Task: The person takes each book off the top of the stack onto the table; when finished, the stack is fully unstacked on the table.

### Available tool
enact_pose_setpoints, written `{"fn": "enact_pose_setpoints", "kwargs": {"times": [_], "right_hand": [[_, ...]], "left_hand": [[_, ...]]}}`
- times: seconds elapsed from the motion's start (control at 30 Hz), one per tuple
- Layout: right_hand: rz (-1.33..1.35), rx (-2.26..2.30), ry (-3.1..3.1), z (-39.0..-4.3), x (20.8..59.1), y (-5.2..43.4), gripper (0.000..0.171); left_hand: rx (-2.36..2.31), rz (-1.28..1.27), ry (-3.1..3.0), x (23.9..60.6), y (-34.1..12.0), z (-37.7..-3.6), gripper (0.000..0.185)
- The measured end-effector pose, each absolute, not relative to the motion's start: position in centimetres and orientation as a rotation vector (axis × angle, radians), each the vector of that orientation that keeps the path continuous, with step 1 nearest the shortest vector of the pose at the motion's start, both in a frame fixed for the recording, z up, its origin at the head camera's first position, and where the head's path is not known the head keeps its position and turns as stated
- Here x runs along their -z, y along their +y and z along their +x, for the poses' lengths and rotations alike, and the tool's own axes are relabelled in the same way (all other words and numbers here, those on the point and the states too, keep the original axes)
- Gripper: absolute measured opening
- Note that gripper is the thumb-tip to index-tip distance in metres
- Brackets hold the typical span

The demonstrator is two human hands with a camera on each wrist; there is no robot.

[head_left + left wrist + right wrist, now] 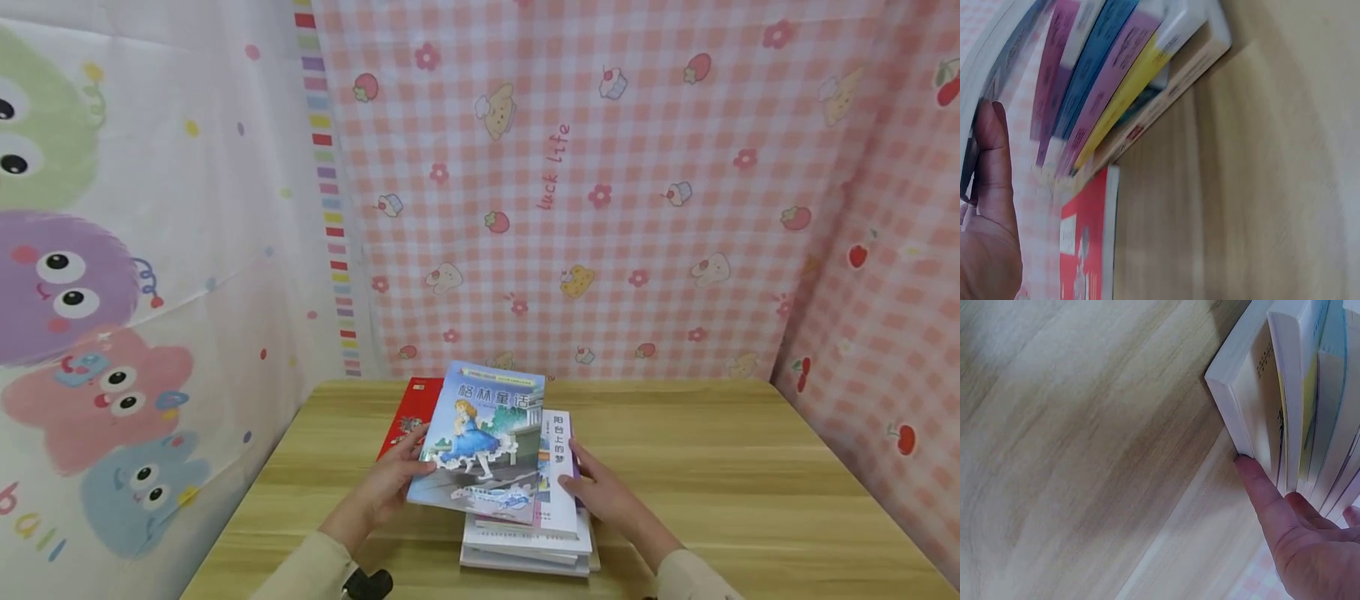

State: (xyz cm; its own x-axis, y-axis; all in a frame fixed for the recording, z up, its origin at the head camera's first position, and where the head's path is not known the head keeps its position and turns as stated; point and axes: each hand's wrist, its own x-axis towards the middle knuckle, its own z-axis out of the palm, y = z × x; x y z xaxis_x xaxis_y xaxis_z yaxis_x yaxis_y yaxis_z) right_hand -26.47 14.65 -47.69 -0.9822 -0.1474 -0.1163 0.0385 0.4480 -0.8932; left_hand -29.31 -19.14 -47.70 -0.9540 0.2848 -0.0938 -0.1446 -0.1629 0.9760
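Note:
My left hand (390,483) grips the left edge of a book with a blue illustrated cover (480,442), thumb on top. In the left wrist view, this book (988,56) is raised and apart from a stack with purple, blue and yellow spines (1104,87). My right hand (611,500) rests against the right side of the stack, its thumb by the edge of the white-covered top book (558,479). The right wrist view shows fingers (1263,494) fairly straight, touching the page edges of the stacked books (1294,394).
A red book (412,412) lies on the wooden table (690,467) left of the stack, partly hidden by the blue book. A pink checked cloth (660,233) hangs behind the table, and a white cartoon-print cloth (232,358) hangs at the left.

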Motion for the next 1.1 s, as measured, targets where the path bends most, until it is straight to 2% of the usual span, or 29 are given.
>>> {"fn": "enact_pose_setpoints", "kwargs": {"times": [0.33, 1.1], "right_hand": [[-0.087, 1.569, 2.489, -26.7, 48.0, 14.5, 0.071], [0.016, 1.543, 2.493, -26.6, 48.0, 14.8, 0.068]], "left_hand": [[-2.233, 0.170, 1.866, 47.0, -24.2, -31.0, 0.077], [-2.032, -0.019, 2.135, 45.2, -38.8, -33.9, 0.081]]}}
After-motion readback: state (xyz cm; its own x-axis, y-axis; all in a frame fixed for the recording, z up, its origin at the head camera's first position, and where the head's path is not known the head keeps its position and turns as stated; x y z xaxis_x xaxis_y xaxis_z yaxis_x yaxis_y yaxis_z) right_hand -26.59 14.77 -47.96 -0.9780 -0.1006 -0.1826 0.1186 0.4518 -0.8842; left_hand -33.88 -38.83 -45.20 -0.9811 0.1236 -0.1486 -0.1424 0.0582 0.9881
